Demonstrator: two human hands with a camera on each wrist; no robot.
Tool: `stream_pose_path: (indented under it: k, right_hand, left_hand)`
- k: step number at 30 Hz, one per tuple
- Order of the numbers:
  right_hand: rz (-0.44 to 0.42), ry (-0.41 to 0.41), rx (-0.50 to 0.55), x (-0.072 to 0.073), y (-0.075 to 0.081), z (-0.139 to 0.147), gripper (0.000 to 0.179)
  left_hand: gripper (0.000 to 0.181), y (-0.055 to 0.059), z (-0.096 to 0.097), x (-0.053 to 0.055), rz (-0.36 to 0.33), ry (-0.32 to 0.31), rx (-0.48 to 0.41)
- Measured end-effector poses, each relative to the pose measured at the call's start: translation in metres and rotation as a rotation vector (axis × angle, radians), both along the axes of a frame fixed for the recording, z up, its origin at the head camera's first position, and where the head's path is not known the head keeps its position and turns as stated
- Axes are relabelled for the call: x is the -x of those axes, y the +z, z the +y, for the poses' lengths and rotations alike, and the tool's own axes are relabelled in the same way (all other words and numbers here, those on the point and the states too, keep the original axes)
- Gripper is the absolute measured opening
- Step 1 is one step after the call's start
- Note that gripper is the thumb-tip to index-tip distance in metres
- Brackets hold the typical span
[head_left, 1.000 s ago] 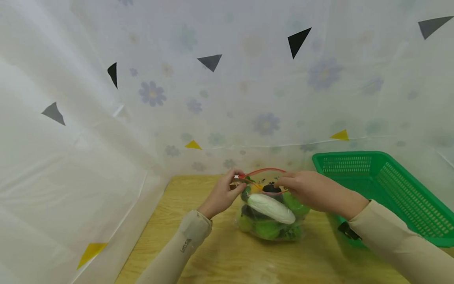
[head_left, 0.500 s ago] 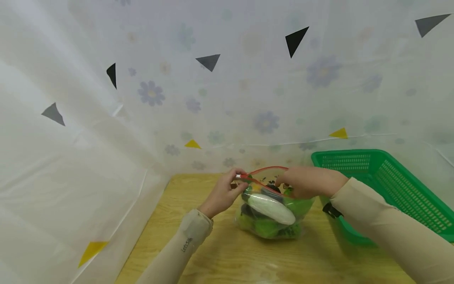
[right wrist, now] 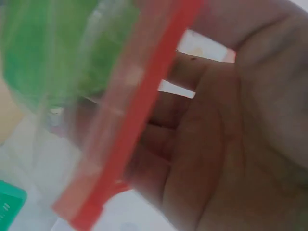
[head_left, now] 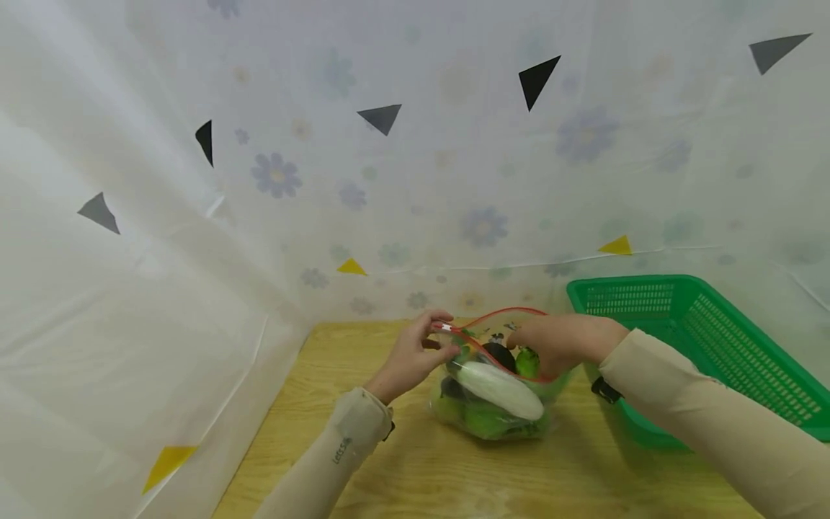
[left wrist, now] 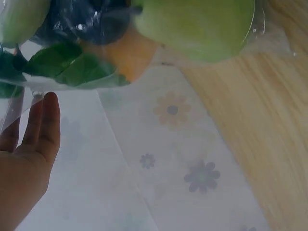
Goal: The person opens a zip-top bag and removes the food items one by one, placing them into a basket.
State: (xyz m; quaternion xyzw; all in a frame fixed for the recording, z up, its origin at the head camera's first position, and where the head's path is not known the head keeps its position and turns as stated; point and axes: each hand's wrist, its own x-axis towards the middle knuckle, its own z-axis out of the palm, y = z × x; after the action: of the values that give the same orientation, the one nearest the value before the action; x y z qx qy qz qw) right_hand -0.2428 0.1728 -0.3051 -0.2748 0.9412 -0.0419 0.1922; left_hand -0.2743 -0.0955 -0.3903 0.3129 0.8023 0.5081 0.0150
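The near red rim of the clear bag has sagged over the last second, and its mouth gapes wider around the right hand. That hand reaches in from two o'clock; whether its fingers grasp anything cannot be told. The left hand pinches the bag's corner at ten o'clock. The bag, holding a white vegetable among others, sits at five o'clock from view centre; the wider opening seems to ease access.

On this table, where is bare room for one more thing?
Free: the table before the bag, between both sleeves; also between left hand and left sheet. Crowded: right of the bag, by right hand and green basket.
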Motion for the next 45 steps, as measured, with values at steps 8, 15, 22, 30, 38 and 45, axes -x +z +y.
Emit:
stream_pose_path:
  k: [8,15,22,30,38,45]
  right_hand:
    - [0.135,0.075,0.037,-0.005,-0.011,0.015,0.048]
    - [0.175,0.07,0.066,-0.01,-0.011,0.022,0.05]
    - [0.227,0.016,0.138,-0.017,0.002,0.031,0.067]
    - [0.429,-0.03,0.24,-0.035,0.028,0.06,0.069]
    - [0.48,-0.099,0.286,-0.028,0.035,0.118,0.067]
    - [0.387,-0.169,0.223,0.001,0.004,0.161,0.063]
  left_hand:
    - [0.067,-0.015,0.011,-0.006,-0.161,-0.007,-0.033]
    - [0.078,-0.019,0.014,-0.009,-0.203,-0.032,-0.042]
    - [0.085,-0.017,0.017,-0.011,-0.219,-0.026,-0.024]
    - [0.084,-0.016,0.02,-0.012,-0.241,-0.017,0.004]
    - [0.084,-0.018,0.018,-0.012,-0.256,-0.002,0.013]
    - [0.082,-0.02,0.013,-0.011,-0.249,-0.01,0.009]
